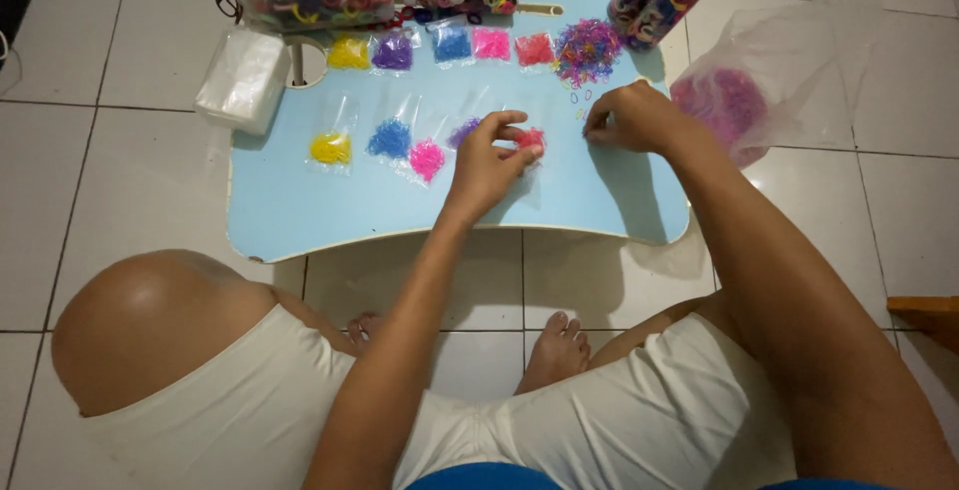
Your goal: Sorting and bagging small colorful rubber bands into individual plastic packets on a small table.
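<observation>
Pinching a small clear plastic bag of red elastic bands (530, 137) between thumb and fingertips, the left hand (489, 162) holds it just above the pale blue low table (400, 205), near its middle. The right hand (631, 117) rests curled on the tabletop beside it, fingertips drawn narrow over a few loose bands; whether they grip one I cannot tell. Small clear bags of yellow (330, 148), blue (390, 138) and pink (427, 159) bands lie in a row to the left. Along the far edge sit more filled bags, yellow (349, 51), purple (394, 51), blue (452, 44), pink (490, 43) and red (534, 49), then a loose heap of mixed-colour bands (587, 51). A large clear bag of pink bands (724, 102) lies on the tiled floor at right.
</observation>
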